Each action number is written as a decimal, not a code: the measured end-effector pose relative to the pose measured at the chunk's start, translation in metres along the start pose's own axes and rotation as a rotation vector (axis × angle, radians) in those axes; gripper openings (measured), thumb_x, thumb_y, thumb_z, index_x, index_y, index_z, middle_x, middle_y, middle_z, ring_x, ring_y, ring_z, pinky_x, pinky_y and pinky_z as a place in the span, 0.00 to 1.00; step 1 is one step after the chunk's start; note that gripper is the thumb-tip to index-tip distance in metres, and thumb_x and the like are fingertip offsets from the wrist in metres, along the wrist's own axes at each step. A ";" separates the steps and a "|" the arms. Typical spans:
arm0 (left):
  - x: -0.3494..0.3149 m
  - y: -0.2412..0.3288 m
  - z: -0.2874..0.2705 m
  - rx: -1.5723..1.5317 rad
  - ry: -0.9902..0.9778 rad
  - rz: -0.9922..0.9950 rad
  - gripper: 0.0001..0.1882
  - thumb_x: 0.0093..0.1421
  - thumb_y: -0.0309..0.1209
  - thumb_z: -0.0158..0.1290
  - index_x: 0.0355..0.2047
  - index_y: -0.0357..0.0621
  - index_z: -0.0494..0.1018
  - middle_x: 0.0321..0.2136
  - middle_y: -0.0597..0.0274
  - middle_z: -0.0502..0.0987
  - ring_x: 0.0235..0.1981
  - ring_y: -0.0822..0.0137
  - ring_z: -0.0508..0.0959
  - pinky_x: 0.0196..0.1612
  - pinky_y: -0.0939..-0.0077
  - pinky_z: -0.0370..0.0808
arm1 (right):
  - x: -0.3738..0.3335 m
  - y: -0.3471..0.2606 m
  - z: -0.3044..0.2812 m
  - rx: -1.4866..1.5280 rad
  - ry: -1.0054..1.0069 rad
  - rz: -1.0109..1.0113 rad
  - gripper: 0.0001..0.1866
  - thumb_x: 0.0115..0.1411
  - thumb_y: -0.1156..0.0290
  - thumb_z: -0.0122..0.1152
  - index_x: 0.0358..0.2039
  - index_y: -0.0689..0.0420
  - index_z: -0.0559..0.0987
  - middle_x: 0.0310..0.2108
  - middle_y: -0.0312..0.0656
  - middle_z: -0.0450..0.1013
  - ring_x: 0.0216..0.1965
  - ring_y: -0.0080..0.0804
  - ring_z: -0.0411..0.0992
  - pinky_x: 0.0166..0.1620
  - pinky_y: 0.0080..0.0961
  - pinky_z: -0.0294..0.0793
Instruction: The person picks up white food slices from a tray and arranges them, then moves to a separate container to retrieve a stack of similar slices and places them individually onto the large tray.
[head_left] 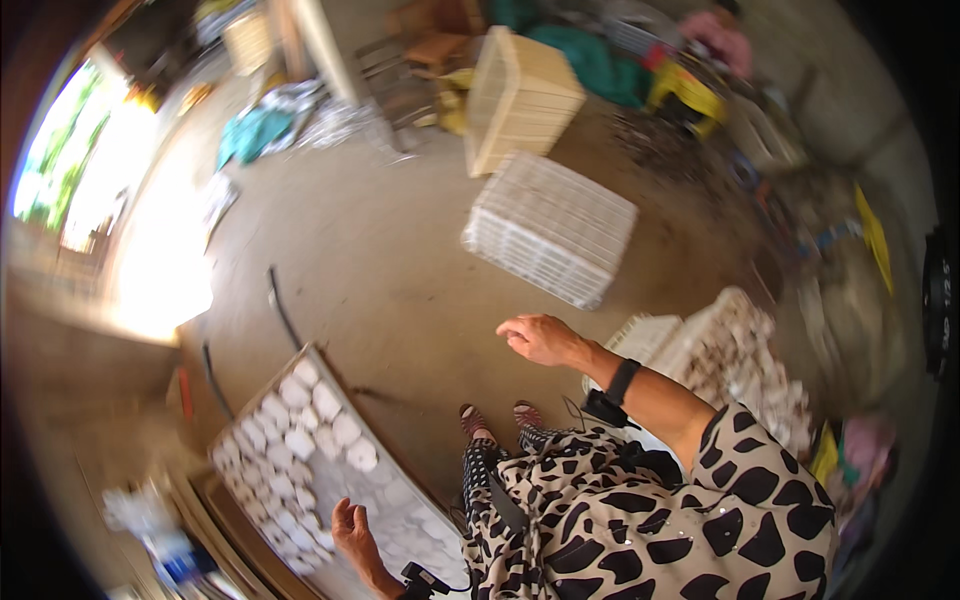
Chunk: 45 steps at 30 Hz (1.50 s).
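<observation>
White rounded pieces (361,453) on rectangular table (374,424).
Many, lying in close, uneven rows toward far and left sides.

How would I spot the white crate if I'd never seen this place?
Start at the brown floor in the picture's middle, then look just beyond the right hand. The white crate there is boxy and grid-patterned; its whiteness sets it apart from the yellowish tub behind it.
</observation>
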<state>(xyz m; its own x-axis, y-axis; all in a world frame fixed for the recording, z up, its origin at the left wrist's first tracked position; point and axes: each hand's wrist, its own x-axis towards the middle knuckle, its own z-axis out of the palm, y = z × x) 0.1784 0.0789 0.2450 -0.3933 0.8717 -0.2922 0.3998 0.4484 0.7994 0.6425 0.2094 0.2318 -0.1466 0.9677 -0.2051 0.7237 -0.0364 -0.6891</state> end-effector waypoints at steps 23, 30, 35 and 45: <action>0.050 0.228 0.299 0.412 -1.044 0.691 0.17 0.55 0.23 0.57 0.46 0.35 0.74 0.35 0.55 0.79 0.37 0.64 0.78 0.43 0.71 0.76 | -0.397 0.129 0.013 0.376 1.210 1.110 0.16 0.60 0.69 0.53 0.48 0.56 0.75 0.41 0.49 0.77 0.40 0.41 0.78 0.44 0.32 0.76; -0.052 0.254 0.370 0.509 -1.132 0.791 0.17 0.55 0.23 0.57 0.46 0.35 0.74 0.35 0.54 0.79 0.38 0.65 0.78 0.44 0.73 0.75 | -0.477 0.199 -0.009 0.316 1.442 1.178 0.18 0.58 0.68 0.52 0.48 0.56 0.75 0.37 0.53 0.77 0.39 0.44 0.77 0.43 0.34 0.75; -0.153 0.259 0.426 0.537 -1.243 0.758 0.17 0.58 0.25 0.55 0.48 0.32 0.72 0.34 0.58 0.79 0.35 0.70 0.77 0.38 0.78 0.74 | -0.520 0.259 -0.028 0.299 1.343 1.275 0.19 0.57 0.65 0.52 0.49 0.57 0.75 0.43 0.55 0.75 0.44 0.46 0.75 0.47 0.38 0.73; -0.293 0.270 0.578 0.568 -1.543 1.017 0.19 0.58 0.29 0.57 0.49 0.34 0.72 0.31 0.56 0.79 0.33 0.68 0.78 0.40 0.75 0.75 | -0.523 0.296 -0.111 0.611 1.244 1.078 0.23 0.60 0.64 0.49 0.54 0.61 0.71 0.50 0.54 0.73 0.49 0.43 0.74 0.51 0.33 0.72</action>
<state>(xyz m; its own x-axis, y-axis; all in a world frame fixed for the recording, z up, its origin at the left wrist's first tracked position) 0.8800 0.0588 0.2436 0.9542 0.0599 -0.2930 0.2784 -0.5357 0.7972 1.0080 -0.2801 0.2122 0.9528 0.0388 -0.3011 -0.2357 -0.5303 -0.8144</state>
